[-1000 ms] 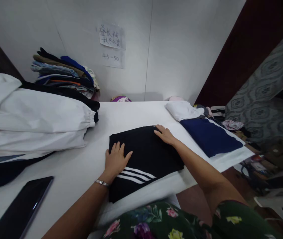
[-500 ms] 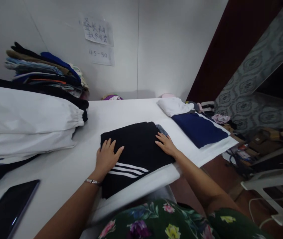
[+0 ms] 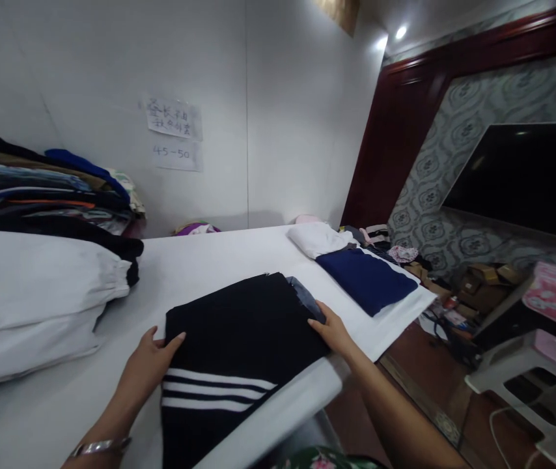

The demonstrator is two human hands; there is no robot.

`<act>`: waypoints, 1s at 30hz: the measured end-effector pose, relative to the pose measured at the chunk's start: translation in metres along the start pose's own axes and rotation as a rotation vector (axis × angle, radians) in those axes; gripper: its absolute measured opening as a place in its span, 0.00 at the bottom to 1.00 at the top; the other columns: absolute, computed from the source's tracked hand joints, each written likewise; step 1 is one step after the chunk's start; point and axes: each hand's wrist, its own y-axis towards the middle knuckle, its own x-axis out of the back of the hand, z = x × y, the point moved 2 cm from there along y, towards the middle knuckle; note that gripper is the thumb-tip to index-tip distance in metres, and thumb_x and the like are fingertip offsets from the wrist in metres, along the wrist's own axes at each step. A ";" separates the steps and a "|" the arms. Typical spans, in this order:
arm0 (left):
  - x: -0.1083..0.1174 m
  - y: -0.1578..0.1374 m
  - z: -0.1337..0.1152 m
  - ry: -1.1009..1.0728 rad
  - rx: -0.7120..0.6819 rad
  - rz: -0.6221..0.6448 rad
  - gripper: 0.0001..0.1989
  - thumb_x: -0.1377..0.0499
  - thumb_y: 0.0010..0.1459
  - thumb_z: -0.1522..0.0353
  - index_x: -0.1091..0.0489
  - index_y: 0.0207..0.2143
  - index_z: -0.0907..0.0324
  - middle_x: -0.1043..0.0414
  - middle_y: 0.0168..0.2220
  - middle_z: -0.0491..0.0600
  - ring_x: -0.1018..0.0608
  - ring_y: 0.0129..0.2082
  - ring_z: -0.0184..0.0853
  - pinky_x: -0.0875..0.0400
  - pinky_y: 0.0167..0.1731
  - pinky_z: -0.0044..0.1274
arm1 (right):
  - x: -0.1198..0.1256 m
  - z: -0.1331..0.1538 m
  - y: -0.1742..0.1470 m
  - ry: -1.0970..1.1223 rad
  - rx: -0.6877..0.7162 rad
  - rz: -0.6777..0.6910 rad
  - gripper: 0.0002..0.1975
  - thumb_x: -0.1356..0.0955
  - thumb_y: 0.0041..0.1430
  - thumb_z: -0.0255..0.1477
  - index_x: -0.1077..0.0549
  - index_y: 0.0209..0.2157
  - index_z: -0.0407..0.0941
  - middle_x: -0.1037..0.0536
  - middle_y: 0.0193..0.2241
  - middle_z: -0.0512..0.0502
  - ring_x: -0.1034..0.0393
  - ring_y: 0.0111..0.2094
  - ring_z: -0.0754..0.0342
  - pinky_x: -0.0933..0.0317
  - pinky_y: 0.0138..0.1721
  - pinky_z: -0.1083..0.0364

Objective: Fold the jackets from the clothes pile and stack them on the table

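A folded black garment with three white stripes across its lower part lies on the white table, close to me. My left hand takes its left edge, thumb on top and fingers partly hidden behind the edge. At the opposite edge, my right hand grips the garment with the thumb above and the other fingers underneath. Greyish cloth peeks out from the far right corner beside that hand.
White clothing lies at left before a tall clothes stack. Navy folded cloth and a white bundle lie to the right on the white table. A plastic stool stands beyond the table's right edge.
Both hands lay flat on top of the black garment; now they have moved to its side edges and hold them. The view has tilted up and turned right.
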 end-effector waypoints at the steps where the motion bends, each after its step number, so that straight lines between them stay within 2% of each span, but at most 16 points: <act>1: -0.001 -0.002 -0.001 -0.029 0.015 0.023 0.38 0.42 0.53 0.54 0.44 0.60 0.69 0.23 0.43 0.62 0.22 0.44 0.52 0.29 0.47 0.40 | -0.002 0.001 0.000 -0.003 0.009 -0.010 0.29 0.30 0.47 0.37 0.29 0.53 0.45 0.29 0.55 0.41 0.37 0.57 0.44 0.47 0.60 0.42; 4: -0.002 -0.008 -0.005 -0.170 0.004 0.018 0.30 0.42 0.54 0.61 0.39 0.57 0.63 0.21 0.39 0.56 0.20 0.41 0.46 0.27 0.45 0.34 | -0.007 0.000 -0.001 0.004 0.031 -0.032 0.24 0.31 0.48 0.36 0.26 0.49 0.45 0.26 0.51 0.41 0.34 0.55 0.43 0.45 0.59 0.42; 7: -0.001 -0.008 -0.004 -0.228 -0.016 -0.057 0.28 0.41 0.53 0.64 0.39 0.57 0.60 0.21 0.40 0.53 0.20 0.39 0.40 0.27 0.42 0.29 | -0.010 -0.004 -0.004 -0.010 0.093 -0.031 0.21 0.31 0.49 0.36 0.24 0.46 0.45 0.26 0.51 0.40 0.34 0.55 0.43 0.44 0.58 0.41; 11: -0.002 0.000 0.007 -0.138 0.039 -0.018 0.28 0.39 0.51 0.65 0.38 0.55 0.60 0.21 0.36 0.51 0.19 0.36 0.40 0.28 0.39 0.28 | -0.005 -0.001 -0.005 -0.194 0.134 0.059 0.19 0.33 0.52 0.35 0.23 0.45 0.45 0.27 0.52 0.38 0.35 0.55 0.41 0.45 0.58 0.39; 14: -0.003 0.002 0.010 -0.058 0.041 -0.019 0.28 0.39 0.51 0.65 0.38 0.55 0.59 0.21 0.38 0.53 0.20 0.38 0.41 0.29 0.39 0.28 | -0.006 0.022 0.006 -0.339 0.248 0.109 0.22 0.34 0.55 0.34 0.26 0.50 0.44 0.32 0.57 0.36 0.40 0.59 0.41 0.48 0.60 0.39; 17: -0.003 0.000 0.009 0.003 0.019 -0.036 0.27 0.40 0.53 0.64 0.38 0.55 0.58 0.22 0.41 0.54 0.20 0.40 0.42 0.30 0.39 0.28 | -0.029 0.055 0.024 -0.332 0.378 0.207 0.25 0.35 0.58 0.37 0.30 0.55 0.42 0.37 0.60 0.36 0.45 0.62 0.42 0.52 0.63 0.41; 22: -0.004 -0.002 0.007 0.047 0.019 -0.012 0.29 0.43 0.56 0.64 0.43 0.59 0.59 0.23 0.44 0.55 0.21 0.42 0.42 0.31 0.40 0.28 | -0.096 0.093 0.064 -0.249 0.464 0.420 0.29 0.34 0.58 0.41 0.35 0.60 0.48 0.44 0.64 0.44 0.57 0.66 0.42 0.62 0.65 0.40; 26: -0.004 -0.004 0.005 0.069 0.030 0.018 0.31 0.45 0.57 0.64 0.47 0.62 0.61 0.24 0.47 0.56 0.22 0.46 0.42 0.32 0.44 0.29 | -0.127 0.083 0.097 -0.335 0.324 0.490 0.28 0.31 0.55 0.40 0.31 0.56 0.48 0.40 0.62 0.43 0.56 0.66 0.39 0.70 0.65 0.37; 30: -0.004 -0.008 0.002 0.134 0.025 -0.016 0.30 0.44 0.57 0.63 0.45 0.61 0.59 0.25 0.49 0.56 0.24 0.49 0.44 0.32 0.45 0.30 | -0.133 0.063 0.112 -0.348 0.223 0.503 0.28 0.30 0.52 0.41 0.29 0.54 0.49 0.39 0.62 0.45 0.55 0.66 0.40 0.71 0.65 0.39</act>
